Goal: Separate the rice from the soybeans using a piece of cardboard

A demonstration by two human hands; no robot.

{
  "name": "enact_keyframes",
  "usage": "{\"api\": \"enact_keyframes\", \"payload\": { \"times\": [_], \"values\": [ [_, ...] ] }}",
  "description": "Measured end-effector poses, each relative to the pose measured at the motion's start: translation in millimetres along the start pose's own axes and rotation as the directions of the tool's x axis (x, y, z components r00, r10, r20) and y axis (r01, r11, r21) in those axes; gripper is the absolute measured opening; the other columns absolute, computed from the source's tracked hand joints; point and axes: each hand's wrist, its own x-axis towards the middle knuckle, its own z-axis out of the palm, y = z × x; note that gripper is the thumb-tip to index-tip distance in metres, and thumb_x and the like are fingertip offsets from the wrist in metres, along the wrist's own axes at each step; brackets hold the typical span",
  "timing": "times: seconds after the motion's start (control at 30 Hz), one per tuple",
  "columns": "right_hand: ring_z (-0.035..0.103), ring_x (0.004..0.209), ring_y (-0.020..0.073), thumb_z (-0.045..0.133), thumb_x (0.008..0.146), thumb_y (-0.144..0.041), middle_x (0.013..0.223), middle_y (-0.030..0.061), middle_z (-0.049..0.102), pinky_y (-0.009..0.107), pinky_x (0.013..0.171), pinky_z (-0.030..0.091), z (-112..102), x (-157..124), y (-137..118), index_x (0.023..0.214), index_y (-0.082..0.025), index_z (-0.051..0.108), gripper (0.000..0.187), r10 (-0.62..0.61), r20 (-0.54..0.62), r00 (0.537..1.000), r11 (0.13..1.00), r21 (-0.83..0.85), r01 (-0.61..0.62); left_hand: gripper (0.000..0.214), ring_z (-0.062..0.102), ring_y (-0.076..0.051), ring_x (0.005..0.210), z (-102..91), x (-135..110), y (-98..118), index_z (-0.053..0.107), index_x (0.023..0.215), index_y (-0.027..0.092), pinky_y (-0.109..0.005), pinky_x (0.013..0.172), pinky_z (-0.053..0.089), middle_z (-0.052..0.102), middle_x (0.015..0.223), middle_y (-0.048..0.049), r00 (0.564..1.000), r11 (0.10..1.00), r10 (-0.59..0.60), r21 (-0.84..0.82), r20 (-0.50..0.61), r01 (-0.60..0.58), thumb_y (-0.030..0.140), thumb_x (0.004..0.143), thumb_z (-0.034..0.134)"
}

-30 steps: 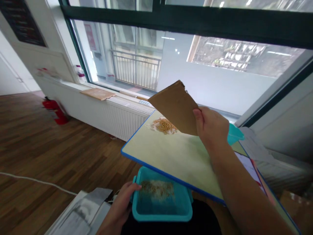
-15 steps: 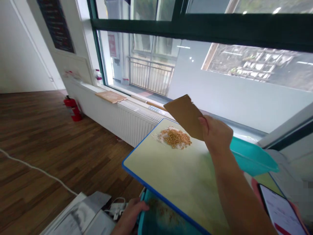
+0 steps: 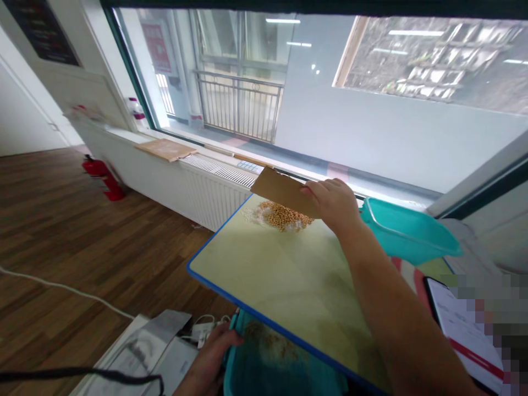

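My right hand is closed on a brown cardboard piece, held low and tilted just behind a pile of yellow beans mixed with white grains. The pile lies at the far corner of a pale table with a blue edge. My left hand grips the rim of a teal bin held under the table's near edge; the bin holds some beans and grains. Most of that bin is hidden by the tabletop.
A second teal bin stands on the table to the right of my hand. A phone lies at the right. Papers and cables sit at the lower left. A radiator and a red fire extinguisher stand by the window.
My right hand has lowered the cardboard from upright in the air down to just behind the bean pile. The view has shifted; my left hand stays on the lower bin.
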Motion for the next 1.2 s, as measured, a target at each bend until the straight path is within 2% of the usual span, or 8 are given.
{"api": "enact_keyframes", "payload": {
  "times": [0.13, 0.27, 0.37, 0.53, 0.77, 0.93, 1.07, 1.2],
  "values": [
    [0.059, 0.069, 0.0149, 0.03, 0.096, -0.036, 0.076, 0.0049, 0.069, 0.029, 0.069, 0.033, 12.1, -1.2, -2.1, 0.087, -0.018, 0.064, 0.04, -0.017, 0.083, 0.996, 1.0, -0.013, 0.018, 0.022, 0.061, -0.02, 0.06, -0.2, -2.9, 1.7, 0.061, 0.078, 0.016, -0.03, 0.058, 0.047, 0.063, 0.065, -0.0015, 1.0, 1.0, 0.001, -0.003, -0.021, -0.001, 0.022, 0.057, 0.064],
    [0.06, 0.071, 0.0153, 0.03, 0.096, -0.036, 0.081, 0.0055, 0.07, 0.03, 0.07, 0.034, 16.2, -1.6, -3.9, 0.089, -0.018, 0.064, 0.039, -0.027, 0.15, 0.988, 1.0, -0.006, 0.028, 0.022, 0.058, -0.017, 0.055, -0.1, -4.1, 4.9, 0.06, 0.083, 0.017, -0.029, 0.059, 0.047, 0.06, 0.062, 0.0008, 1.0, 0.999, 0.026, 0.029, -0.007, -0.026, 0.022, 0.062, 0.063],
    [0.06, 0.073, 0.015, 0.029, 0.096, -0.037, 0.082, 0.0046, 0.07, 0.029, 0.069, 0.034, 15.3, -1.1, -6.2, 0.088, -0.019, 0.064, 0.04, -0.047, 0.178, 0.983, 0.999, 0.018, 0.044, 0.021, 0.059, -0.018, 0.059, -1.1, -2.8, 3.6, 0.058, 0.085, 0.017, -0.029, 0.057, 0.046, 0.061, 0.065, -0.0001, 1.0, 0.999, 0.028, 0.029, 0.006, -0.029, 0.022, 0.064, 0.061],
    [0.059, 0.073, 0.015, 0.03, 0.096, -0.041, 0.08, 0.003, 0.069, 0.028, 0.062, 0.032, 13.5, 1.1, -12.6, 0.088, -0.021, 0.065, 0.041, -0.06, 0.227, 0.972, 0.998, 0.044, 0.051, 0.022, 0.06, -0.019, 0.064, -2.5, -2.5, 1.1, 0.058, 0.084, 0.018, -0.029, 0.058, 0.046, 0.063, 0.069, -0.0006, 0.998, 0.998, 0.002, 0.06, -0.062, 0.002, 0.023, 0.063, 0.061],
    [0.06, 0.07, 0.0156, 0.032, 0.095, -0.041, 0.08, 0.0035, 0.069, 0.027, 0.055, 0.028, 6.0, 3.8, -21.4, 0.09, -0.022, 0.065, 0.039, -0.06, 0.316, 0.947, 0.998, 0.022, 0.056, 0.025, 0.061, -0.019, 0.064, 1.3, -5.0, 4.1, 0.06, 0.085, 0.016, -0.029, 0.057, 0.046, 0.066, 0.075, -0.0032, 1.0, 0.998, 0.022, 0.051, -0.001, -0.021, 0.022, 0.061, 0.062],
    [0.061, 0.064, 0.0169, 0.028, 0.095, -0.045, 0.077, 0.0058, 0.069, 0.027, 0.052, 0.024, 3.8, 3.9, -24.3, 0.092, -0.02, 0.063, 0.043, 0.012, 0.402, 0.915, 1.0, -0.028, -0.001, 0.021, 0.061, -0.019, 0.062, 0.2, -2.1, -0.6, 0.06, 0.082, 0.016, -0.03, 0.058, 0.047, 0.064, 0.069, -0.0025, 0.999, 0.999, 0.031, 0.038, 0.023, -0.031, 0.021, 0.062, 0.061],
    [0.061, 0.063, 0.0173, 0.025, 0.095, -0.046, 0.074, 0.0063, 0.069, 0.027, 0.052, 0.025, 2.2, 4.3, -27.1, 0.094, -0.02, 0.063, 0.046, 0.005, 0.432, 0.902, 0.999, -0.036, 0.012, 0.023, 0.059, -0.018, 0.058, -1.9, -2.8, 1.5, 0.06, 0.081, 0.015, -0.029, 0.055, 0.045, 0.064, 0.066, -0.0019, 0.999, 1.0, 0.006, 0.026, -0.043, -0.004, 0.021, 0.06, 0.064],
    [0.061, 0.063, 0.018, 0.026, 0.095, -0.046, 0.074, 0.0062, 0.069, 0.028, 0.053, 0.026, 0.2, 4.9, -30.2, 0.093, -0.021, 0.064, 0.046, -0.002, 0.443, 0.896, 0.999, -0.034, 0.019, 0.021, 0.057, -0.017, 0.055, -3.9, -5.5, 9.8, 0.058, 0.078, 0.015, -0.028, 0.052, 0.044, 0.062, 0.063, -0.0008, 1.0, 1.0, 0.017, 0.004, -0.013, -0.017, 0.019, 0.058, 0.064]
  ]
}}
